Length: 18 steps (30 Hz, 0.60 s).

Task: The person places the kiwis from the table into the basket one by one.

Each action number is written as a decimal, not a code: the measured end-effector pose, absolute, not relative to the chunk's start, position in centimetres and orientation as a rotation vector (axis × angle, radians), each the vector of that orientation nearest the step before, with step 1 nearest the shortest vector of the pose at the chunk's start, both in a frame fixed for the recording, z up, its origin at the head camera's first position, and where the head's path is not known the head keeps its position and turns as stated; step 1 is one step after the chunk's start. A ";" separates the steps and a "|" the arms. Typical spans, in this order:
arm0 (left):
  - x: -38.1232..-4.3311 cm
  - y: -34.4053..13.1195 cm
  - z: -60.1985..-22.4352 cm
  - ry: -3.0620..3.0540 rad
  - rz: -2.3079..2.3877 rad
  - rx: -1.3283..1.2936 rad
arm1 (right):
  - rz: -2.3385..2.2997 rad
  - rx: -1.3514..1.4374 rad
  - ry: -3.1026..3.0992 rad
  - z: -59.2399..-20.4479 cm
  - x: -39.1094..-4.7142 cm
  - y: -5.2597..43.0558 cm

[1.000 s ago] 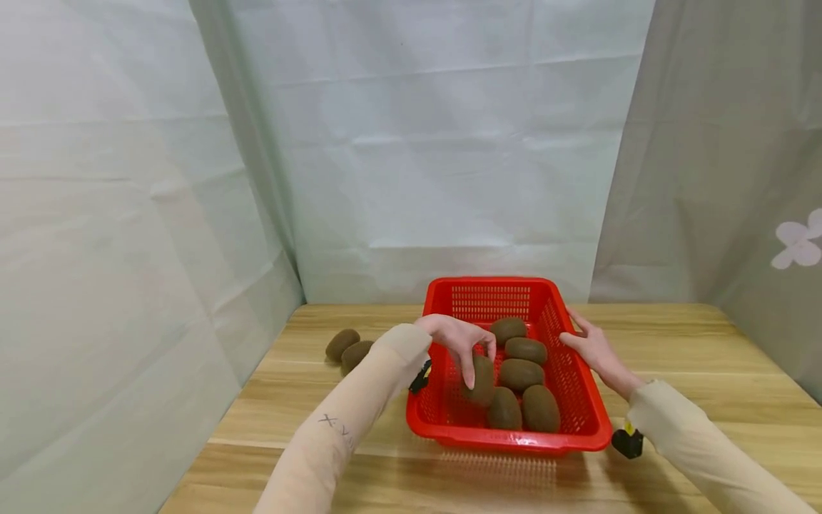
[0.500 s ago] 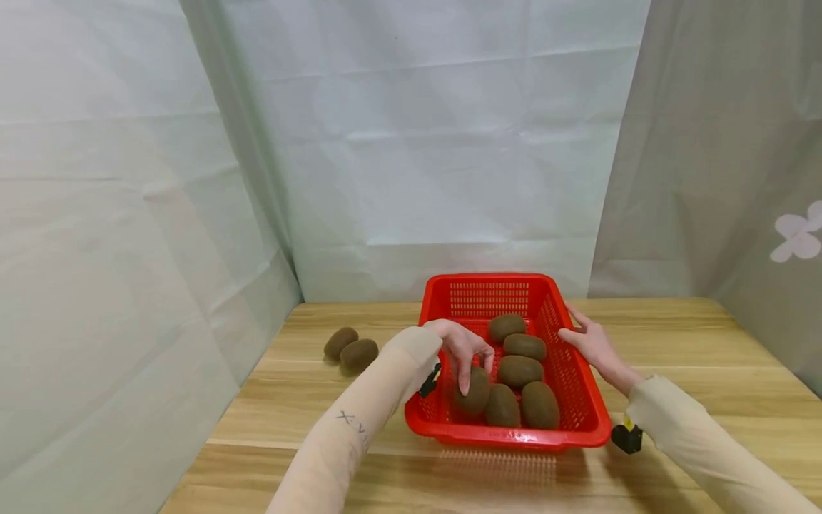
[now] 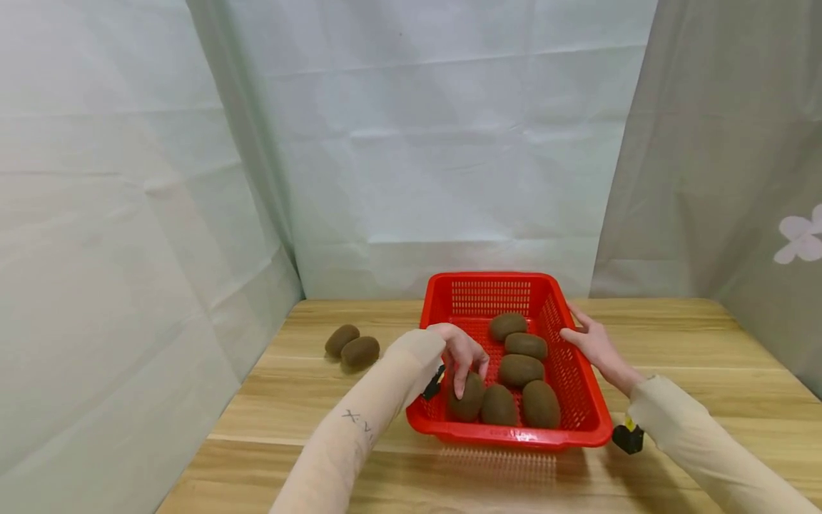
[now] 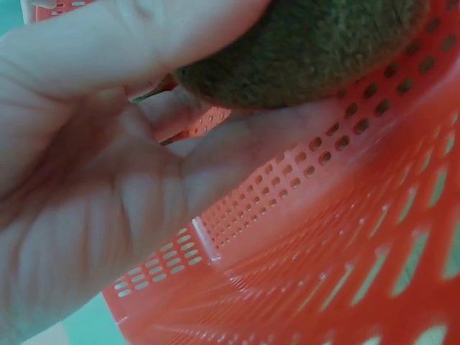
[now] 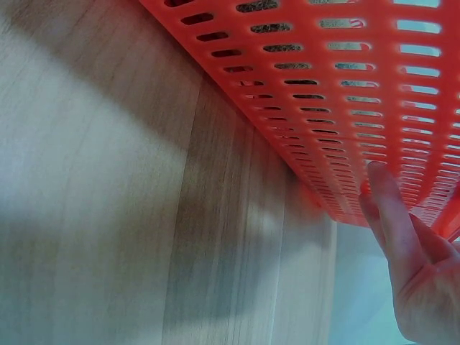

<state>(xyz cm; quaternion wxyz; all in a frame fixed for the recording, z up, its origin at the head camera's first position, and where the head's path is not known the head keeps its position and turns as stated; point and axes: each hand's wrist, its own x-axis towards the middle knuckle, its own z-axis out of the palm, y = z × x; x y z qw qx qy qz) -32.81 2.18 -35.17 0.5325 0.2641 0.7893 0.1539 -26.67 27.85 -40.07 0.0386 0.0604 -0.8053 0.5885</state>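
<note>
My left hand (image 3: 464, 355) reaches into the red plastic basket (image 3: 507, 433) and holds a brown kiwifruit (image 3: 467, 401) low at the near left corner. In the left wrist view the thumb lies on one side of that fuzzy kiwifruit (image 4: 309, 54), with fingers underneath. Right beside it stands another kiwifruit (image 3: 499, 406). Several more lie along the basket's right half. My right hand (image 3: 597, 348) holds the right rim, thumb on top and fingers down the outside. The right wrist view shows fingers of the right hand (image 5: 406, 251) against the slotted outer wall (image 5: 338, 129).
Two kiwifruit (image 3: 352, 348) lie side by side on the wooden table (image 3: 289, 414), left of the basket. Pale cloth sheets (image 3: 449, 157) hang behind and at both sides of the table.
My left hand has moved slightly left and toward the near wall, lowering its kiwifruit into line with the other two there. The right hand stays on the rim.
</note>
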 end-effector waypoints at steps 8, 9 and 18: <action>-32.5 2.1 -35.7 1.893 0.365 0.601 | 1.777 0.195 -2.470 -40.1 -26.7 27.8; -32.4 2.1 -35.7 1.902 0.352 0.615 | 1.772 0.197 -2.472 -40.1 -26.7 27.8; -32.5 2.4 -35.0 2.003 0.301 0.713 | 1.761 0.198 -2.477 -40.0 -26.7 27.8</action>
